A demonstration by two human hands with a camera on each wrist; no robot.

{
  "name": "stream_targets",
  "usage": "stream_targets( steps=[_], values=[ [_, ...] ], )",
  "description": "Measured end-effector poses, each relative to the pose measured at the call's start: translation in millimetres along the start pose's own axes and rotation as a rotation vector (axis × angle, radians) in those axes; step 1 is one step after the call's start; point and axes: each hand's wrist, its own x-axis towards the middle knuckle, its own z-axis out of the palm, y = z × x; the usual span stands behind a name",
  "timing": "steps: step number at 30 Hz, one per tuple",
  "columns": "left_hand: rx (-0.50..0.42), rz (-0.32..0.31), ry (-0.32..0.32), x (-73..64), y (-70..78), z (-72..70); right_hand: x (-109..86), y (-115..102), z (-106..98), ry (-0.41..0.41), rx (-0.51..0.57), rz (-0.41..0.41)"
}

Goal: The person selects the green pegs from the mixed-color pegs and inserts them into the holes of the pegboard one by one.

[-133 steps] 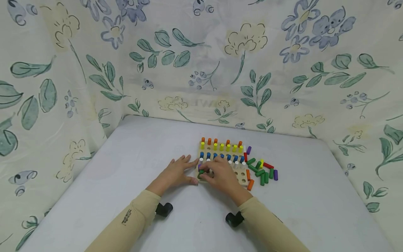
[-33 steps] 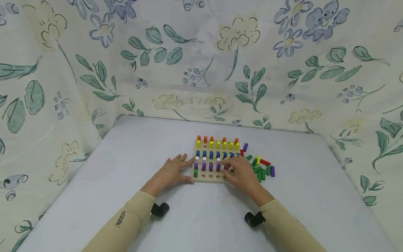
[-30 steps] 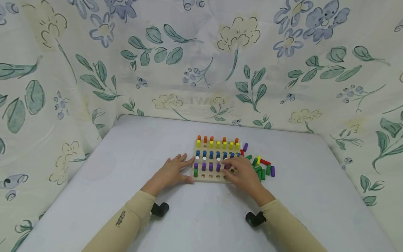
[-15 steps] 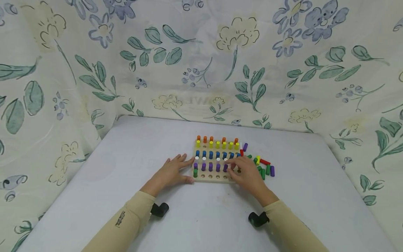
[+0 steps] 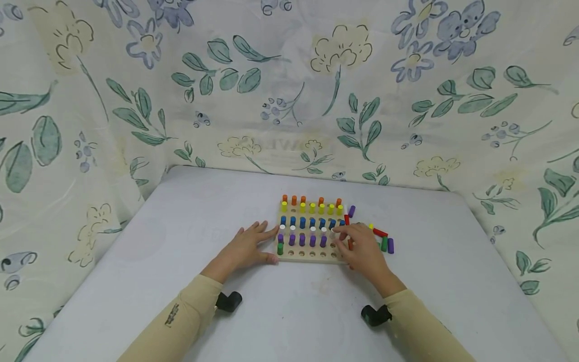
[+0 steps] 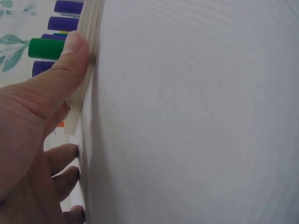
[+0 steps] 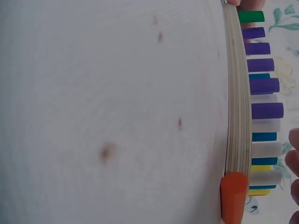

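A wooden peg board (image 5: 289, 259) holds rows of orange, yellow, blue, white and purple pegs. One green peg (image 5: 280, 249) stands in the front-left hole, the rest of that front row showing as bare holes. My left hand (image 5: 249, 246) steadies the board's front-left corner; in the left wrist view its thumb (image 6: 73, 44) presses the front edge beside the green peg. My right hand (image 5: 364, 251) hovers over the board's right end, fingertips close to a white peg. In the right wrist view its curved fingers (image 7: 293, 158) show no peg between them.
Loose pegs lie right of the board, partly hidden behind my right hand: a purple peg (image 5: 391, 246), a green peg (image 5: 384, 245), a red peg (image 5: 380, 233) and others. An orange peg (image 7: 233, 198) lies against the board's edge. Floral cloth (image 5: 271, 100) hangs behind the white table (image 5: 203, 191).
The green peg that my right hand pinched 4.4 s ago now stands in the front-left hole. My right hand has since drifted rightward along the purple row. My left hand stays at the corner.
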Motion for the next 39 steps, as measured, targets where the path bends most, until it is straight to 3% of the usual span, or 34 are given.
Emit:
stream_targets(
  steps=[16,31,39],
  values=[
    [-0.015,-0.002,0.001,-0.9,-2.3,0.5,-2.6,8.6,-10.7,0.015,-0.009,0.075],
    [-0.007,0.007,0.011,-1.3,-0.3,0.0,-4.6,24.1,-16.1,0.101,-0.038,0.096],
    [-0.008,0.009,0.012,0.4,-1.8,1.9,-5.4,29.7,-19.1,0.082,-0.059,0.145]
  ],
)
